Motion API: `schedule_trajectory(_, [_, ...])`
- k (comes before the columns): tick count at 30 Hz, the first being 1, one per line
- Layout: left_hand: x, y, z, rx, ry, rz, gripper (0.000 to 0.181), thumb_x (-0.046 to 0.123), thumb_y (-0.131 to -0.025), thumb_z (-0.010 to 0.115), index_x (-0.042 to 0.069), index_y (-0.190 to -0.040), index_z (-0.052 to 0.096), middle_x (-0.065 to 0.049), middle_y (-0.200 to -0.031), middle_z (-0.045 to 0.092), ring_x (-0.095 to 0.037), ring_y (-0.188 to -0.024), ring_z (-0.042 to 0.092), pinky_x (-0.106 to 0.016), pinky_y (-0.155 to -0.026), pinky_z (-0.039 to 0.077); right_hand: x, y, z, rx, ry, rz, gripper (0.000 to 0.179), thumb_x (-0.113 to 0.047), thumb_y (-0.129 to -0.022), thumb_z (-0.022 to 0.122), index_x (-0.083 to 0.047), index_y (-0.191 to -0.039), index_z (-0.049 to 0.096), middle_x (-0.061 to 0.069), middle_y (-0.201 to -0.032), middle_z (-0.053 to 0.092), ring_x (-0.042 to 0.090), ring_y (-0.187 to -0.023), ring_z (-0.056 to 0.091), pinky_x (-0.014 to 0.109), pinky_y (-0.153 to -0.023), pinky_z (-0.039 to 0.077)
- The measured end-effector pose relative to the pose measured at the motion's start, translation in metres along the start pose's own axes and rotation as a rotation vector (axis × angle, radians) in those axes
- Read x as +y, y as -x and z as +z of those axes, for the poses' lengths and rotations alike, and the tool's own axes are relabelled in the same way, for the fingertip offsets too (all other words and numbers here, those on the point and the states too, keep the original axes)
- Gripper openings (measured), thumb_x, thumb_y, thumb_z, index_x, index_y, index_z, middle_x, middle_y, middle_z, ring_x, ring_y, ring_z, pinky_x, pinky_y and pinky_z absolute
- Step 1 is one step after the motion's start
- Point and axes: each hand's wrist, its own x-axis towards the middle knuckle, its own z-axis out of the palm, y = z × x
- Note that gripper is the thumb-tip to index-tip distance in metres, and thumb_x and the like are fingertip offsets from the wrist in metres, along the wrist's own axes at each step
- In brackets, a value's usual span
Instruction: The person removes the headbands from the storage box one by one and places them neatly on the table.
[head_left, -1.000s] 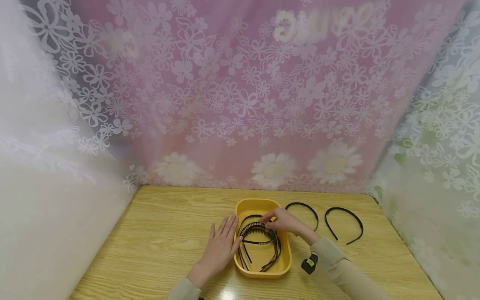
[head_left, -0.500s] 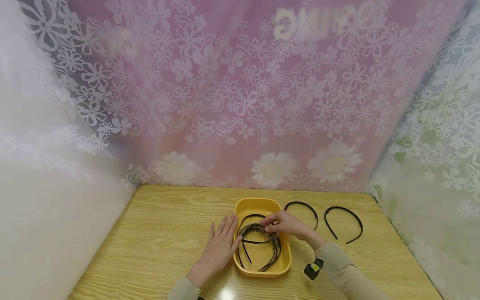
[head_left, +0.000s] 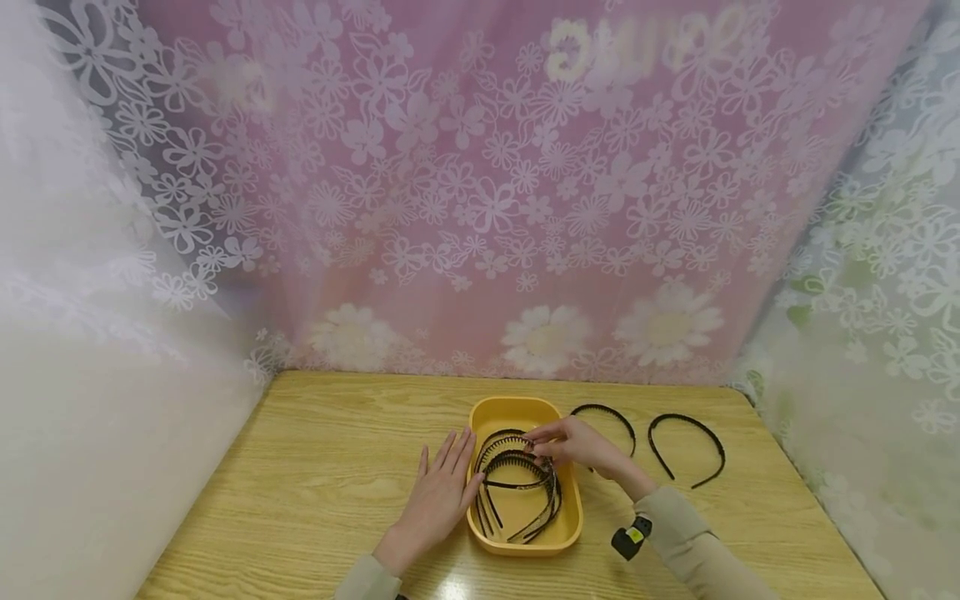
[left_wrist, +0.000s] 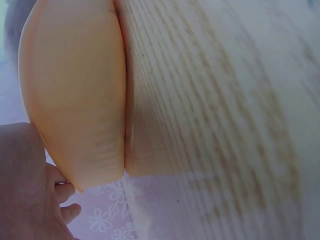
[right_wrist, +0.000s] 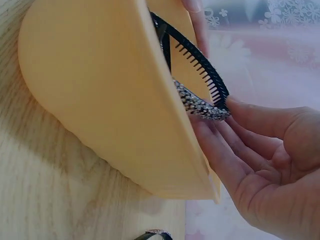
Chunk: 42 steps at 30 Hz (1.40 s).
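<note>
Pinching glittery headband, right hand at yellow basin

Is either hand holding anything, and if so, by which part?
The right hand pinches a sparkly black headband by its curved arch. The left hand grips nothing; it rests against the rim of the yellow tub.

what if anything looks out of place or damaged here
Nothing looks spilled or visibly broken. The headbands in the yellow tub overlap in a jumble, and two dark headbands lie outside it on the wooden table, so those seem the only strays.
</note>
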Motion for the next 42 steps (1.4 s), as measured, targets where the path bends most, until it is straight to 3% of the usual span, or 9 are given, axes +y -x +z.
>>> schedule_trajectory(5, [0.0,0.0,0.0,0.013,0.011,0.009,0.062,0.039,-0.11,0.039,0.003,-0.16,0.027,-0.015,-0.165,0.029,-0.039,-0.151,0.027,-0.072,-0.114,0.019,-0.002,-0.001,-0.007,0.053,-0.002,-0.003,0.037,-0.012,-0.103,0.059,0.005,-0.136,0.061,0.024,-0.122,0.069,0.04,-0.095,0.07,0.04,-0.073,0.061])
schedule_trajectory(11, [0.0,0.001,0.0,0.027,0.019,0.018,0.061,0.036,-0.11,0.042,0.003,-0.16,0.028,-0.016,-0.164,0.03,-0.039,-0.15,0.028,-0.073,-0.113,0.021,-0.011,0.001,-0.02,0.079,-0.065,-0.001,0.042,-0.013,-0.105,0.056,0.008,-0.141,0.054,0.029,-0.126,0.065,0.048,-0.108,0.065,0.045,-0.082,0.059])
schedule_trajectory(16, [-0.002,0.001,0.004,0.033,0.002,0.021,0.061,0.036,-0.11,0.042,0.003,-0.16,0.028,-0.015,-0.164,0.03,-0.038,-0.151,0.027,-0.072,-0.113,0.022,-0.015,0.004,-0.032,0.103,-0.065,-0.011,0.046,-0.016,-0.106,0.056,0.007,-0.145,0.051,0.029,-0.131,0.063,0.047,-0.11,0.065,0.05,-0.087,0.057])
schedule_trajectory(23, [-0.005,0.0,0.009,0.013,-0.014,0.001,0.062,0.04,-0.11,0.038,0.006,-0.161,0.026,-0.01,-0.167,0.025,-0.032,-0.153,0.022,-0.069,-0.117,0.018,-0.014,0.006,-0.041,0.109,-0.078,-0.02,0.048,-0.019,-0.105,0.057,0.007,-0.146,0.049,0.028,-0.135,0.061,0.041,-0.11,0.067,0.041,-0.088,0.058])
schedule_trajectory(28, [-0.004,0.0,0.007,-0.007,0.005,-0.009,0.063,0.042,-0.111,0.036,0.007,-0.162,0.025,-0.009,-0.168,0.024,-0.031,-0.154,0.02,-0.069,-0.117,0.016,-0.015,0.011,-0.045,0.108,-0.074,-0.03,0.047,-0.016,-0.106,0.055,0.008,-0.145,0.049,0.028,-0.134,0.061,0.043,-0.112,0.065,0.042,-0.09,0.058])
schedule_trajectory(34, [-0.003,0.0,0.007,-0.002,0.001,-0.004,0.063,0.042,-0.11,0.037,0.006,-0.161,0.027,-0.01,-0.167,0.026,-0.033,-0.153,0.023,-0.07,-0.117,0.017,-0.014,0.017,-0.051,0.101,-0.089,-0.034,0.047,-0.015,-0.107,0.054,0.01,-0.146,0.047,0.033,-0.135,0.058,0.034,-0.108,0.069,0.042,-0.09,0.058])
schedule_trajectory(39, [-0.002,0.0,0.004,-0.02,0.011,-0.015,0.063,0.041,-0.11,0.039,0.005,-0.161,0.026,-0.011,-0.167,0.025,-0.034,-0.153,0.022,-0.07,-0.117,0.016,-0.013,0.024,-0.057,0.118,-0.088,-0.036,0.049,-0.017,-0.107,0.054,0.011,-0.146,0.046,0.033,-0.135,0.058,0.038,-0.11,0.067,0.043,-0.091,0.057])
schedule_trajectory(42, [-0.001,-0.001,0.002,-0.035,0.01,-0.023,0.063,0.04,-0.11,0.039,0.006,-0.161,0.026,-0.011,-0.167,0.024,-0.034,-0.154,0.021,-0.07,-0.117,0.016,-0.011,0.029,-0.06,0.132,-0.088,-0.038,0.049,-0.017,-0.107,0.054,0.011,-0.146,0.046,0.03,-0.134,0.06,0.032,-0.107,0.069,0.046,-0.091,0.057])
